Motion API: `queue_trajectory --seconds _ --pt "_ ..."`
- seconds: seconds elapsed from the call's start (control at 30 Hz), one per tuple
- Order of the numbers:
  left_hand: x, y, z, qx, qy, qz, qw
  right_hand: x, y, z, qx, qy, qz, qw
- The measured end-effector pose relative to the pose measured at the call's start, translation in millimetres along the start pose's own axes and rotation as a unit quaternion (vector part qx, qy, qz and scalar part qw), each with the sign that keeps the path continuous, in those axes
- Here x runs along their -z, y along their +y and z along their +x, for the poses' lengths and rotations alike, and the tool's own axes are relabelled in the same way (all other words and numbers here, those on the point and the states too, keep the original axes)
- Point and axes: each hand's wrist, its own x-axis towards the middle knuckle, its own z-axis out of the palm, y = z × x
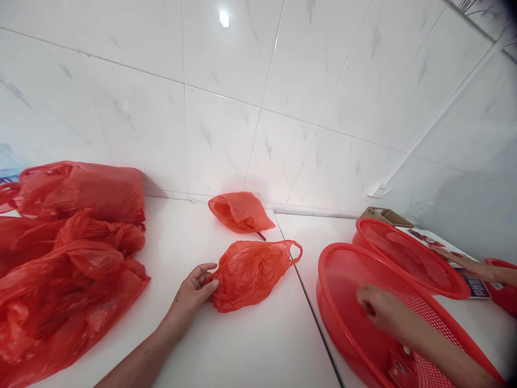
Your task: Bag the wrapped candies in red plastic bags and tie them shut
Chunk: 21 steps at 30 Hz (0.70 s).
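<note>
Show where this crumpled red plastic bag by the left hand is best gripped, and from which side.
Probably the handle loop of the red plastic bag, from the right: it sticks out clear of the crumpled body, away from the left hand.

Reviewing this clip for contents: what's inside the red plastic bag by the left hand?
The crumpled red plastic carrier bag at the left hand shows only creased translucent film, with no distinct item. Its folds cover the interior, so any contents stay hidden.

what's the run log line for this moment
left hand: touching red plastic bag | right hand: over red mesh basket | nearby: co-worker's hand, pile of red bags
</note>
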Motion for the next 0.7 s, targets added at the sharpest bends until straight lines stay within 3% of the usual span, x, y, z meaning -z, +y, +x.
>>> queue_trajectory --seconds 0.03,0.1,0.2,0.3,0.4,0.47,0.57,0.7 --pt "0.3 -1.0 0.5 -0.002 -0.001 0.000 1.000 12.8 -8.4 11.1 0.051 -0.031 -0.021 0.998" --pt "1.0 -2.8 1.6 -0.006 -0.002 0.000 1.000 35.4 -36.1 30.8 0.102 0.005 -0.048 0.994" --pt "1.9 -4.0 2.5 -0.003 0.000 0.000 1.000 45.8 -97.8 53.8 0.199 0.016 -0.008 0.980" --pt "1.8 -3.2 2.1 0.001 0.000 0.000 1.000 21.9 -159.9 74.0 0.293 -0.031 -0.001 0.956" --pt "1.0 -1.8 1.0 -0.010 -0.004 -0.006 1.000 -13.3 -199.9 90.5 0.336 -0.075 -0.006 0.939" --pt "0.6 -1.3 0.4 -0.011 -0.008 -0.010 1.000 -26.0 -211.2 96.1 0.346 -0.095 0.003 0.933" --pt "0.5 -0.6 0.1 -0.006 -0.014 -0.009 1.000 -16.1 -206.0 94.3 0.341 -0.103 0.023 0.934" --pt "0.5 0.5 0.7 -0.001 -0.022 -0.005 1.000 24.6 -154.6 76.4 0.199 -0.062 0.061 0.976"
